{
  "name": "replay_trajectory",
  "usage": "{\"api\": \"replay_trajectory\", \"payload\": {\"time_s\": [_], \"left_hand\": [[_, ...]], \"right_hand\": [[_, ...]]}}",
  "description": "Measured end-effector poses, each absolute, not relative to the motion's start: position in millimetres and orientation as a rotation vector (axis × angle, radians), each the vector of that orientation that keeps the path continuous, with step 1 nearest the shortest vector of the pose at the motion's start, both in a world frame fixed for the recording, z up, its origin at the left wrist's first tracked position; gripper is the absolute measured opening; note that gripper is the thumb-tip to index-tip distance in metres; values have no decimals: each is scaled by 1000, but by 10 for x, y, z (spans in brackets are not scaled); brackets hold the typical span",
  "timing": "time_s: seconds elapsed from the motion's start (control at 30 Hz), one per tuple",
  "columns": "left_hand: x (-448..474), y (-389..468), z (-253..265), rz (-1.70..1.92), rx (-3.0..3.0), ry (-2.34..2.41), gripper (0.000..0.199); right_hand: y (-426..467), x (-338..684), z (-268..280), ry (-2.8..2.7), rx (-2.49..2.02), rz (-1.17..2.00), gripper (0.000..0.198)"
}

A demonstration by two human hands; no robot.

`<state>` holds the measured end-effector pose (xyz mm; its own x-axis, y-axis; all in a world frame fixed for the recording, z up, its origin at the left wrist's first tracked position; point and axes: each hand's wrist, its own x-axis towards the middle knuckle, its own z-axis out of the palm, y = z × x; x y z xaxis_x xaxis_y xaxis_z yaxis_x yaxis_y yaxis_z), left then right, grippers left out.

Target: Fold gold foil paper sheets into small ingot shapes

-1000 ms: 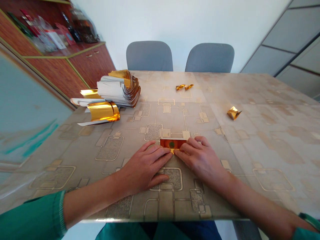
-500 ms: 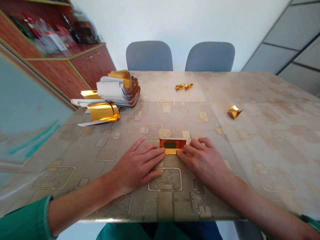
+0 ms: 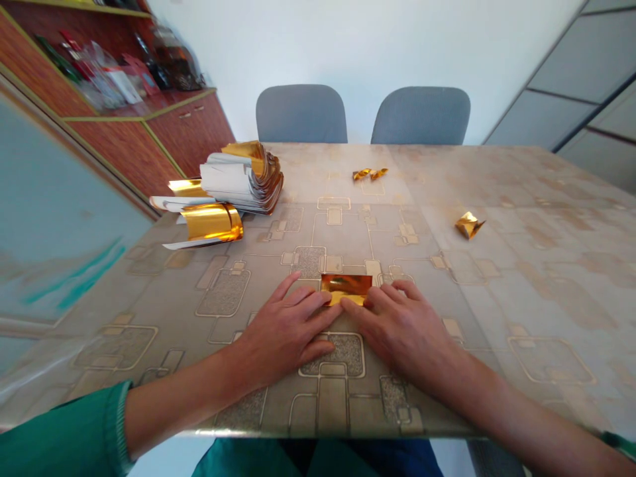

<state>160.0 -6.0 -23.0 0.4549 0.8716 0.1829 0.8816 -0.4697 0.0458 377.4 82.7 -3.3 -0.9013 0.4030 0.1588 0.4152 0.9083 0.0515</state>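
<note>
One gold strip (image 3: 346, 285) between both grips (image 3: 294, 324) (image 3: 405, 324)

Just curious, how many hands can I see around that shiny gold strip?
2: the left hand, with fingers at the left end of the gold strip, and the right hand, with fingers at its right end.

No text, label, brand, number or sign can be read. On the cabinet shelf, any print on the white packet (image 3: 124, 86), the red packet (image 3: 141, 74) and the dark bottle (image 3: 150, 58) is too blurred and small to decipher. Teal strokes (image 3: 92, 273) on the pale blue panel (image 3: 54, 179) form no legible character. The gold foil paper (image 3: 346, 285) and the paper stack (image 3: 227, 179) present no readable marking; the counter (image 3: 348, 232) bears geometric ornament only.
</note>
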Motion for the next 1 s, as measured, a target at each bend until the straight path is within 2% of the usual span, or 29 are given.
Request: {"api": "replay_trajectory", "payload": {"time_s": [0.07,0.33,0.43,0.57,0.73,0.8,0.9,0.93,1.0], "left_hand": [[1605,-49,-231,-271,-2627,-1592,52],[1532,-85,-276,-416,-2609,-1578,41],[1512,-114,-285,-431,-2604,-1605,42],[1511,-126,-286,-422,-2625,-1617,43],[1534,-81,-269,-476,-2652,-1613,38],[1546,-55,-258,-518,-2662,-1617,33],[1567,-24,-242,-571,-2660,-1637,27],[1573,-18,-238,-578,-2660,-1637,26],[1584,-11,-238,-575,-2658,-1625,25]], "right_hand": [[815,3764,-52,-2930,-614,-152,19],[914,3818,-1,-2935,-623,-128,3],[962,3864,48,-2930,-623,-78,3],[1012,3907,90,-2942,-653,15,6],[1131,3924,46,-2846,-694,246,22],[1190,3917,-12,-2720,-715,408,20],[1250,3879,-116,-2542,-779,550,4],[1259,3859,-147,-2512,-808,559,4],[1263,3808,-195,-2504,-850,553,17]]}}
